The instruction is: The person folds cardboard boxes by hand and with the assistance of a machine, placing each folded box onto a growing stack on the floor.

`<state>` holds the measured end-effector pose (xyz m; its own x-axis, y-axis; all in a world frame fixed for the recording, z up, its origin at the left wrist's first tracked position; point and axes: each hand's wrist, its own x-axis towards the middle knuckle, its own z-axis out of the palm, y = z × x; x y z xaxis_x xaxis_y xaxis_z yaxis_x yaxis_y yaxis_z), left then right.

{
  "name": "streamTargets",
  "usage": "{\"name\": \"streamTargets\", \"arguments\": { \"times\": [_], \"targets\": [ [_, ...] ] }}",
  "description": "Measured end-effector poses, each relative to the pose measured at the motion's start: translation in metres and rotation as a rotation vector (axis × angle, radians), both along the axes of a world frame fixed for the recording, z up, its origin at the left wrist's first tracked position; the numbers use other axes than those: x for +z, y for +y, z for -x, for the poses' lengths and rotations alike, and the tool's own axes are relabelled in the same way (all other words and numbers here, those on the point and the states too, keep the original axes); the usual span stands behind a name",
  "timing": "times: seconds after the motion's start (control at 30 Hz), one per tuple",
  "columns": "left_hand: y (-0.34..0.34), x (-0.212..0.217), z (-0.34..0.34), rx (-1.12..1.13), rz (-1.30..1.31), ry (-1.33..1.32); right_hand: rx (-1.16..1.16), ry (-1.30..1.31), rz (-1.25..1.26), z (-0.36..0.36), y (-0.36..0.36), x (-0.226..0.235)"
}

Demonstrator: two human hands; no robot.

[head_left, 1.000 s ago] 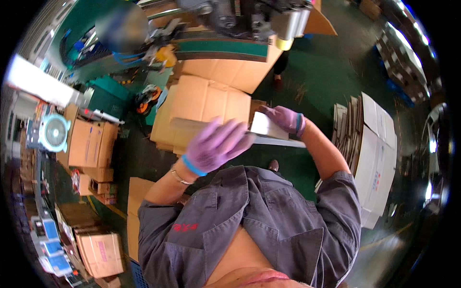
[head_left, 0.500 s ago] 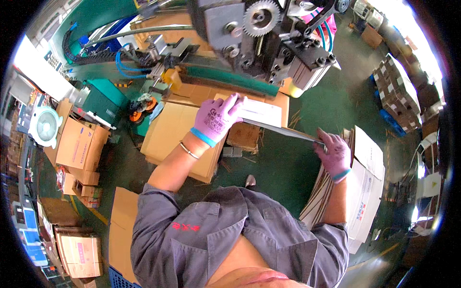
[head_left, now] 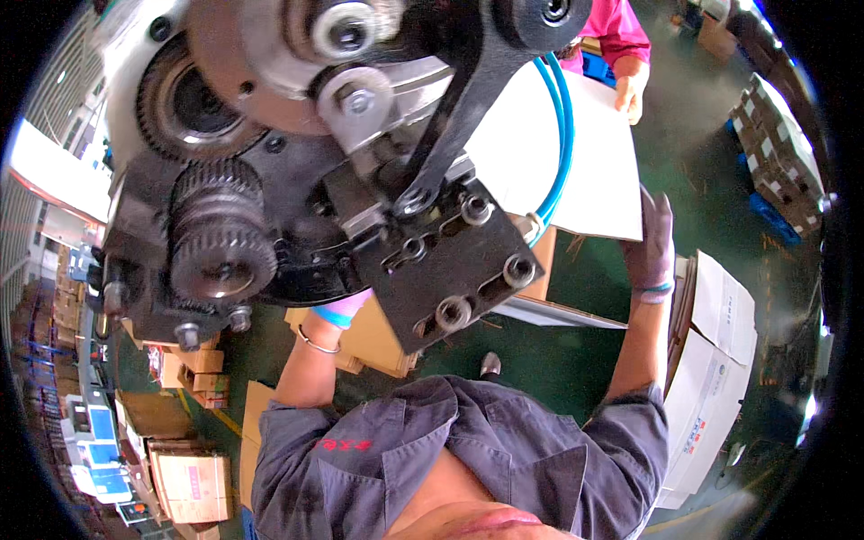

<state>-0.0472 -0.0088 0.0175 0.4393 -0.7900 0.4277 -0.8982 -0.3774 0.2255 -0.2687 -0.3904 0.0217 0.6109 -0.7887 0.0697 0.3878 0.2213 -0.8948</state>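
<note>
Head view: your left hand [head_left: 357,309] lies mostly hidden behind the black geared machine head [head_left: 301,184], so it could get pinched if that mechanism turns. The white sheet [head_left: 598,153], upper right of the frame, might bend if you and the co-worker's hand [head_left: 629,99] pull unevenly. Your right hand [head_left: 652,243], fingers nearly straight, touches its right edge; whether it grips, or what the left's opening and hold are, I can't tell.

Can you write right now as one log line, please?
left hand: mostly hidden behind machine | right hand: at edge of white sheet | co-worker's hand: at sheet's far edge
</note>
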Motion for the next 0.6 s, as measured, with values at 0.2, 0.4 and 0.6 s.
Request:
{"name": "streamTargets", "arguments": {
  "times": [0.2,0.4,0.6],
  "targets": [
    [0.035,0.0,-0.029,0.14,0.131,0.106,-0.065,0.178,0.935,-0.011,-0.013,0.003],
    [0.042,-0.026,-0.048,0.117,0.145,0.034,0.014,0.111,0.238,0.025,0.014,0.009],
    [0.031,-0.05,-0.057,0.046,0.174,0.001,-0.033,0.15,0.556,0.051,0.006,-0.002]
  ]
}}
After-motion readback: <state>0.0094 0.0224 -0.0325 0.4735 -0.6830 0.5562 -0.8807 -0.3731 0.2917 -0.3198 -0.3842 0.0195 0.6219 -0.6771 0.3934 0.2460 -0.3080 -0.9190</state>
